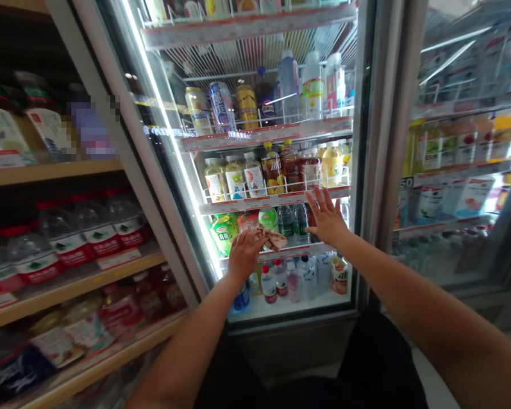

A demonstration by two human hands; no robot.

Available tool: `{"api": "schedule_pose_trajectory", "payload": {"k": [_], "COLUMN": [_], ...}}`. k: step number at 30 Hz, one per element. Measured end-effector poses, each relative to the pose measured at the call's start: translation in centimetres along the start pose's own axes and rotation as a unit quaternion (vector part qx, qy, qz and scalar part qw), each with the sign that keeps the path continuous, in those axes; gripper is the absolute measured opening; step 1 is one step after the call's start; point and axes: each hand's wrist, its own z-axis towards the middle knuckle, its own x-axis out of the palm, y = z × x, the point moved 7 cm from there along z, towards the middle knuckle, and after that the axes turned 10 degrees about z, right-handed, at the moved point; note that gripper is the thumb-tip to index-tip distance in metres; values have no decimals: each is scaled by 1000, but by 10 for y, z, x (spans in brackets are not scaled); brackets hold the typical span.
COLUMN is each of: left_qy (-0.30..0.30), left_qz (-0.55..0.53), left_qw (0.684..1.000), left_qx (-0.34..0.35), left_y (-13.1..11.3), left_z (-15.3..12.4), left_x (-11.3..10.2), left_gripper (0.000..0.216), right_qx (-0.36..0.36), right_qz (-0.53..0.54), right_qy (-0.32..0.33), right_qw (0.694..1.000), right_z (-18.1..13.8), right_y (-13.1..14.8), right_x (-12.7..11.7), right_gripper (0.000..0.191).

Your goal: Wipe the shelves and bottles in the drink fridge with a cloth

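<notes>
My left hand (243, 257) is closed on a crumpled, brownish cloth (274, 240) in front of the lower shelves of a lit drinks fridge (292, 321). Higher and to the right, my right hand (327, 220) has its fingers spread and holds nothing. It is nearest to the front rail of the shelf with the juice and tea bottles (272, 170); whether it touches the glass in front, I cannot tell. Behind the hands stand green-labelled bottles (286, 221) and a green package (223, 233).
Cans (247, 108) and tall bottles fill the shelf above, and small bottles (269, 283) stand on the fridge floor. To the left, wooden shelves (140, 262) hold red-capped bottles (91, 218). A metal door frame (387, 142) separates another glass-fronted drinks fridge on the right.
</notes>
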Motion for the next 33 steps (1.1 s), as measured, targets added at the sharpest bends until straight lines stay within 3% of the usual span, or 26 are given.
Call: {"api": "schedule_pose_trajectory", "payload": {"k": [4,8,11,17,24,33], "left_qy": [7,12,-8,-47,-33,-81], "left_qz": [-5,-5,3,-14,-1,1], "left_qw": [1000,1000,1000,992,997,987], "left_qx": [-30,-7,-8,-119,-76,-137], "left_y": [-4,-10,1,37,25,44], "left_z": [-6,-14,-2,29,9,40], "left_x": [2,4,0,-12,-7,-26], "left_gripper": [35,35,36,33,31,31], "right_qx": [-2,5,8,2,-1,3], "right_qz": [4,3,1,-1,2,1], "right_qy": [-8,2,8,-1,3,1], "right_qw": [1000,1000,1000,1000,1000,1000], "right_z": [0,0,0,-1,-1,-1], "right_y": [-1,0,1,1,1,0], "right_x": [1,1,0,-1,0,0], "right_gripper": [125,125,124,127,126,125]}}
